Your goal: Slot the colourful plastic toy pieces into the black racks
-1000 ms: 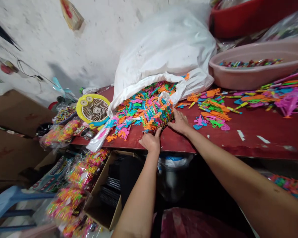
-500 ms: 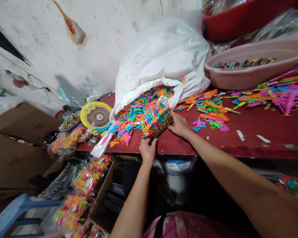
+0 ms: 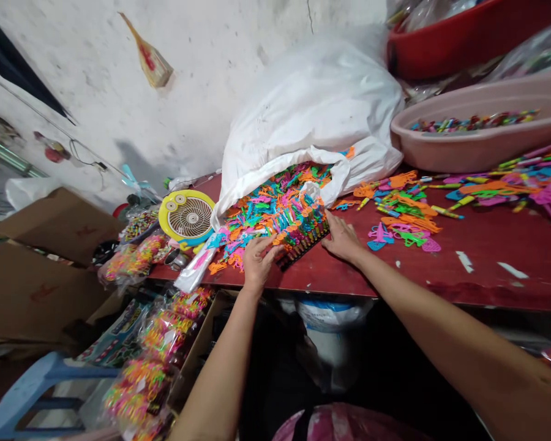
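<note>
On the red table, a dark tray (image 3: 308,246) stands tilted, filled with rows of small bright plastic pieces with orange tops. My right hand (image 3: 342,237) grips the tray's right end, fingers behind its edge. At the left end, my left hand (image 3: 259,260) has its thumb and fingers curled against the outermost orange-topped pieces; its fingertips are partly hidden. Right behind the tray, a heap of loose colourful plastic pieces (image 3: 257,211) spills from the mouth of a big white sack (image 3: 303,104).
A yellow fan (image 3: 190,217) stands left of the sack. To the right are a pink basin (image 3: 463,144) of small parts, a red tub (image 3: 468,43) and scattered plastic toys (image 3: 408,208). Bagged toys (image 3: 165,331), a cardboard box (image 3: 190,361) and a blue chair (image 3: 22,398) are at lower left.
My left hand has shifted from the tray's near left corner up and left along its end. My right hand keeps its hold. The whole view has swung slightly.
</note>
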Demonstrator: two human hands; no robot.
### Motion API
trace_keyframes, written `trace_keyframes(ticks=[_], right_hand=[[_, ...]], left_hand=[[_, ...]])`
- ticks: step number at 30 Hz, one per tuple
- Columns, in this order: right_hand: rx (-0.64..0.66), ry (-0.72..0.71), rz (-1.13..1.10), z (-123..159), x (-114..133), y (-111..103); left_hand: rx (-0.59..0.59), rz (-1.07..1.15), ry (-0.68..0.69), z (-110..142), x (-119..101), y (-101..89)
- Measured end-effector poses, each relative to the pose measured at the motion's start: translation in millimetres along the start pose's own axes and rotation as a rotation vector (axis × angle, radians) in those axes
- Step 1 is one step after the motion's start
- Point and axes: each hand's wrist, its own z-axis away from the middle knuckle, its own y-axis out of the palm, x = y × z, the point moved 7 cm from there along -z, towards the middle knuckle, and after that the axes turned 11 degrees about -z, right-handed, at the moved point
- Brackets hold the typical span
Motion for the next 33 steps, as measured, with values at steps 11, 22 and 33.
trace_keyframes(ticks=[11, 22, 33], right_hand=[[0.016, 0.014, 0.069, -2.5, -3.7, 4.1], [-0.01, -0.047, -0.004, -1.3, -3.9, 1.7], [-0.151, 0.025, 0.076, 62.9, 15.9, 11.1]], left_hand=[[-0.016, -0.076, 0.064, 3.5, 4.3, 8.6], [-0.106, -0.041, -0.184, 42.2, 22.3, -10.8], [0.211, -0.147, -0.196, 64.0, 59.1, 50.5]])
